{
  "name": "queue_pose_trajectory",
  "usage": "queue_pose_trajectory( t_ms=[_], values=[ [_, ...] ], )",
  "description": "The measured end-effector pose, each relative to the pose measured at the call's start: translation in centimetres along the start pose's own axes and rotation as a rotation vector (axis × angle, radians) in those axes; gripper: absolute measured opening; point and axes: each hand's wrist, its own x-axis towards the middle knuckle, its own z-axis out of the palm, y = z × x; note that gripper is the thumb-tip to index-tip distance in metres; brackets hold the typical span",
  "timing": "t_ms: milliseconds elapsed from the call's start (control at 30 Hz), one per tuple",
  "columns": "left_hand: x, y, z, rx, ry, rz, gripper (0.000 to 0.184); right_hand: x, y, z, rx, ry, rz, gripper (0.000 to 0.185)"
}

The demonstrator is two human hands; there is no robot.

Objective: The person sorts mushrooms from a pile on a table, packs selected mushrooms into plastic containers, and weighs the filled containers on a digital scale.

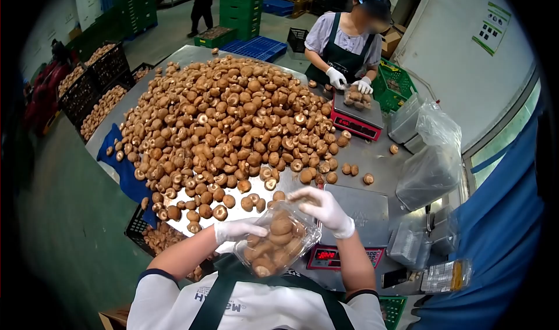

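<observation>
A clear plastic tray [310, 238] of brown mushrooms [281, 225] is held tilted in front of my chest. My left hand [239, 230], in a white glove, grips its left side, with the thumb over the edge onto the mushrooms. My right hand [327, 210], also gloved, is above the tray's upper right edge. Its fingers are apart and slightly curled, pointing toward loose mushrooms. Beyond both hands a large heap of mushrooms [233, 114] covers much of the metal table [233, 212]. A scale [356, 213] with a red display sits beside my right forearm.
Across the table, a gloved co-worker [343, 45] handles a filled tray on another scale [356, 123]. To the right are bagged plastic trays [431, 167], stacked trays [410, 245] and a phone [396, 278]. Black crates [108, 68] of mushrooms stand at the left.
</observation>
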Motion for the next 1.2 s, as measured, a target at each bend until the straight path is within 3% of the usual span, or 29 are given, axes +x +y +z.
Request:
queue_pose_trajectory(
  t_ms=[100, 300, 433, 467, 500, 567, 600, 700, 767, 833, 900, 1067, 1200],
  values=[
    [-1.6, 0.3, 0.8, 0.028, 0.040, 0.060, 0.084, -3.9, -1.2, -0.2, -0.112, 0.082, 0.124, 0.031],
    [-1.4, -0.3, 0.0, 0.131, 0.046, 0.030, 0.079, -9.5, -1.0, 1.1, 0.000, 0.278, 0.184, 0.036],
    [-0.7, -0.1, -0.2, 0.149, -0.062, 0.051, 0.080, -8.7, -5.0, 2.5, -0.300, 0.134, -0.003, 0.043],
    [-0.6, -0.4, -0.8, 0.209, -0.063, 0.041, 0.081, -7.6, -6.0, 3.8, -0.370, 0.095, -0.204, 0.046],
    [-0.7, -0.4, -1.2, 0.272, -0.063, 0.032, 0.082, -7.5, -7.7, 4.7, -0.362, 0.061, -0.115, 0.047],
    [-1.7, 1.4, 0.0, 0.221, -0.088, 0.052, 0.080, -7.0, -7.1, 3.7, -0.408, 0.070, -0.185, 0.045],
    [-1.8, 0.9, -0.6, 0.233, -0.071, 0.038, 0.080, -7.4, -5.4, 3.0, -0.113, 0.159, 0.088, 0.038],
    [-2.2, 0.4, -0.8, 0.211, -0.061, -0.007, 0.076, -5.9, -5.1, 1.0, 0.150, 0.198, 0.135, 0.035],
    [-1.8, 0.7, -0.4, 0.180, -0.061, -0.025, 0.073, -4.7, -5.7, 2.8, -0.003, 0.163, 0.208, 0.034],
    [-1.9, 1.1, -0.3, 0.151, -0.060, -0.055, 0.070, -3.3, -5.9, 4.2, -0.458, 0.051, 0.064, 0.032],
    [-2.0, 1.7, -0.6, 0.176, -0.059, -0.118, 0.067, -2.1, -5.2, 5.9, -0.720, 0.101, -0.073, 0.028],
    [-0.9, -0.4, -2.3, 0.008, -0.105, -0.067, 0.066, -1.0, -3.1, 7.7, -0.887, 0.042, -0.381, 0.025],
    [-2.5, 0.1, -1.4, -0.008, 0.015, -0.004, 0.068, -3.1, -4.8, 6.9, -0.881, 0.005, -0.411, 0.029]
  ],
)
